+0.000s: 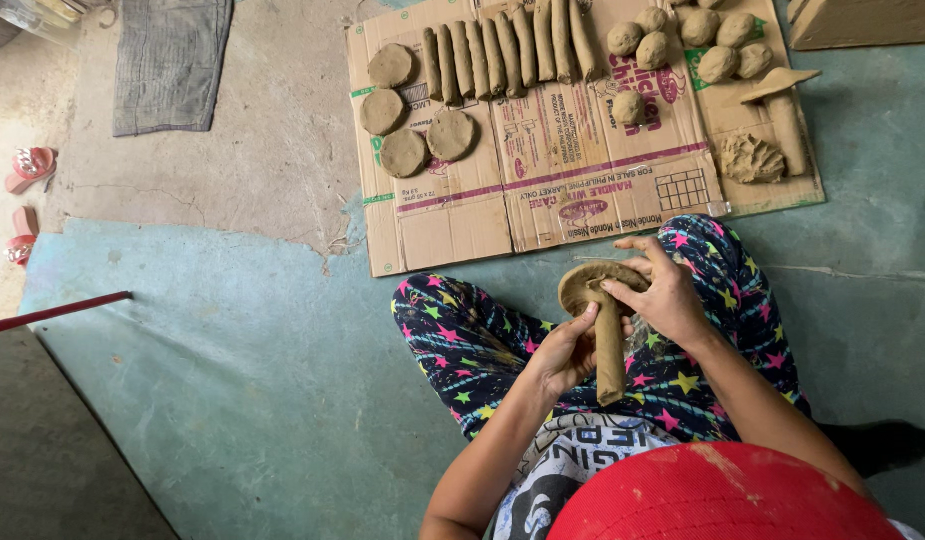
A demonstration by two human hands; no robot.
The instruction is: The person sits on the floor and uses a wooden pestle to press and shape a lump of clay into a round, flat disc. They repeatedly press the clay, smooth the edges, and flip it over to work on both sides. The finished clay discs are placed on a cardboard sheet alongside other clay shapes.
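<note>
One finished clay mushroom [782, 115] lies on the cardboard [542, 190] beside unused discs, rolls and balls; both hands [567, 350] [667, 295] grip a second mushroom [604, 320], cap unsmoothed.

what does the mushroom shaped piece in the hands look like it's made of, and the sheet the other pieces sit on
Mushroom-shaped piece: probably damp clay, going by its matte grey-brown, slightly lumpy surface. The left hand holds its stem and the right hand presses its cap.
Sheet: flattened corrugated cardboard, tan and dull, with fold creases and printed panels.

Both hands, left [567, 352] and right [665, 292], curl closed over the lap.
</note>
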